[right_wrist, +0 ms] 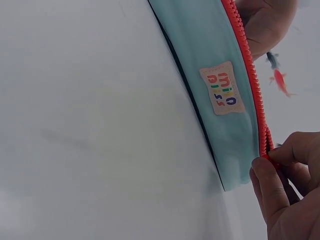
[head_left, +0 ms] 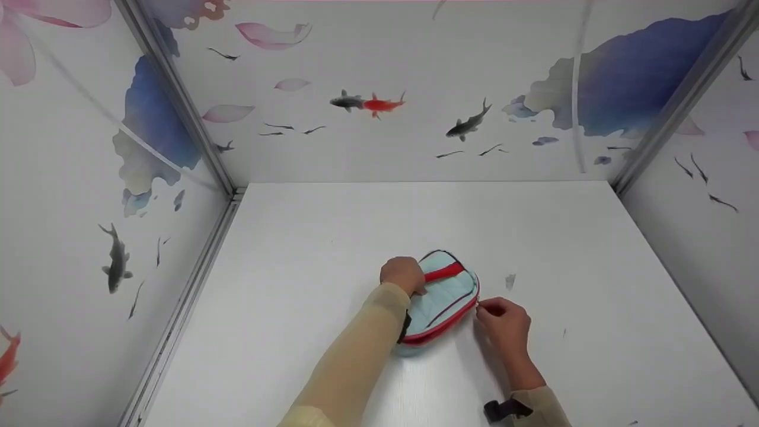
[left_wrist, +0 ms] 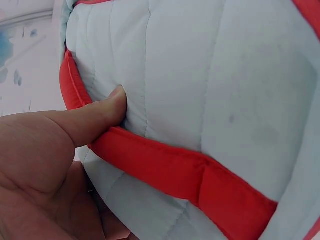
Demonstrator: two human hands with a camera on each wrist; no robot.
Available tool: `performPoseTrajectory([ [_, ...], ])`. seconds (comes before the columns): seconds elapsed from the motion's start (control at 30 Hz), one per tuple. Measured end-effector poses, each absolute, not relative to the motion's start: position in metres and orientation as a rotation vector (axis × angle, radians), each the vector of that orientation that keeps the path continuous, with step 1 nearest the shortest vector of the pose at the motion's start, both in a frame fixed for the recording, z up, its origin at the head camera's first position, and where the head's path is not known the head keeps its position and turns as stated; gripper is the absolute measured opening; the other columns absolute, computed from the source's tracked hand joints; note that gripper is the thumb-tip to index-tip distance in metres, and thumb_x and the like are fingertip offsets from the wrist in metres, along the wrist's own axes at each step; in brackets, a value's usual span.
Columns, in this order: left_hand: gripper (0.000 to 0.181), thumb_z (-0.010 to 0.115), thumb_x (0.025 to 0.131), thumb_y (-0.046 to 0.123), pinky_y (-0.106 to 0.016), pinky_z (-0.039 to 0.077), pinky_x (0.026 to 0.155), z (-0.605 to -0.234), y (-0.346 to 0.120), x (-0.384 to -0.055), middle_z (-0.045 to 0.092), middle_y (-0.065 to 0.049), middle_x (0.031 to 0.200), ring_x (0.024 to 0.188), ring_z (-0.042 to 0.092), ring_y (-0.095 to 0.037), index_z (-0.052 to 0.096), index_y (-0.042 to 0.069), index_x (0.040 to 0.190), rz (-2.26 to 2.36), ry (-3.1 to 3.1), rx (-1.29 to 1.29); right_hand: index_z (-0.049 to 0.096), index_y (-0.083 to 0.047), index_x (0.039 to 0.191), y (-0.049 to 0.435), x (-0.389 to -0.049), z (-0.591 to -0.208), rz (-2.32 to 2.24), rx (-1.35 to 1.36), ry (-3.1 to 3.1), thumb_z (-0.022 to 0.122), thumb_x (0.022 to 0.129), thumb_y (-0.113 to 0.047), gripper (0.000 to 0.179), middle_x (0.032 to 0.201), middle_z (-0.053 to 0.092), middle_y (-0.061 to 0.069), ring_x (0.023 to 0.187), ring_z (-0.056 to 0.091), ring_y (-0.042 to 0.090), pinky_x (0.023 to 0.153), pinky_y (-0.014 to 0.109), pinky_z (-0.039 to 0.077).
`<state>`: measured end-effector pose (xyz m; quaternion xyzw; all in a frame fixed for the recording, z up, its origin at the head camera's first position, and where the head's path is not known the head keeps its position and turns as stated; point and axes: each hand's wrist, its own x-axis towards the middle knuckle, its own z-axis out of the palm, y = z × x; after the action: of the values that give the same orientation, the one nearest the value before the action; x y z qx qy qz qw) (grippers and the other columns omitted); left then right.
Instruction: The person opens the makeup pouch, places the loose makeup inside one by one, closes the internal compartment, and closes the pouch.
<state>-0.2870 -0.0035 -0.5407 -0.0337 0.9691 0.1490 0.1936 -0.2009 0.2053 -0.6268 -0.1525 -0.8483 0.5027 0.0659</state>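
Note:
A light blue quilted pouch (head_left: pixel 436 302) with red trim stands at an angle on the white table. My left hand (head_left: pixel 403 274) grips its far left side, and the thumb (left_wrist: pixel 117 102) presses on the quilted face just over the red strap (left_wrist: pixel 150 162). At the pouch's right corner my right hand (head_left: pixel 507 323) pinches the end of the red zipper (right_wrist: pixel 250 70) between thumb and fingertips. The zipper pull is hidden by these fingers. A small tag with coloured letters (right_wrist: pixel 222 87) is on the pouch's side.
White panels printed with fish and blue patches form a back wall (head_left: pixel 385 148) and side walls around the table (head_left: pixel 284 249). Metal rails (head_left: pixel 178 101) run along the corners. A grey smudge (head_left: pixel 510 281) marks the tabletop right of the pouch.

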Motion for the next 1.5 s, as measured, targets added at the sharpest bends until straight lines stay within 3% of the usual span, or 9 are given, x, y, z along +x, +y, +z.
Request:
performPoseTrajectory([
  [0.3,0.030,0.087,0.088,0.030,-0.038,0.061,0.093,-0.541,-0.003,-0.289,0.076,-0.004,0.105,0.088,0.060,-0.019,0.079,0.007,0.105,0.448,2.702,-0.096,0.081,-0.007,0.103,0.202,-0.198,-0.626,1.550,-0.478,-2.540,0.074,0.095,-0.016,0.014,0.102,0.076,0.013,0.093,0.063,0.026,0.071,0.022,0.054],
  [0.7,0.027,0.086,0.088,0.030,-0.036,0.061,0.088,-0.542,-0.006,-0.288,0.076,-0.003,0.103,0.085,0.059,-0.018,0.080,0.008,0.101,0.445,2.708,-0.077,0.081,-0.006,0.100,0.199,-0.193,-0.626,1.581,-0.473,-2.505,0.076,0.093,-0.014,0.013,0.097,0.077,0.010,0.089,0.063,0.020,0.070,0.021,0.054],
  [1.5,0.032,0.086,0.088,0.031,-0.038,0.061,0.092,-0.543,-0.005,-0.287,0.076,-0.004,0.107,0.090,0.061,-0.019,0.079,0.007,0.106,0.434,2.719,-0.074,0.081,-0.010,0.105,0.190,-0.186,-0.629,1.626,-0.497,-2.534,0.074,0.095,-0.017,0.014,0.105,0.076,0.011,0.099,0.061,0.026,0.077,0.019,0.054],
])
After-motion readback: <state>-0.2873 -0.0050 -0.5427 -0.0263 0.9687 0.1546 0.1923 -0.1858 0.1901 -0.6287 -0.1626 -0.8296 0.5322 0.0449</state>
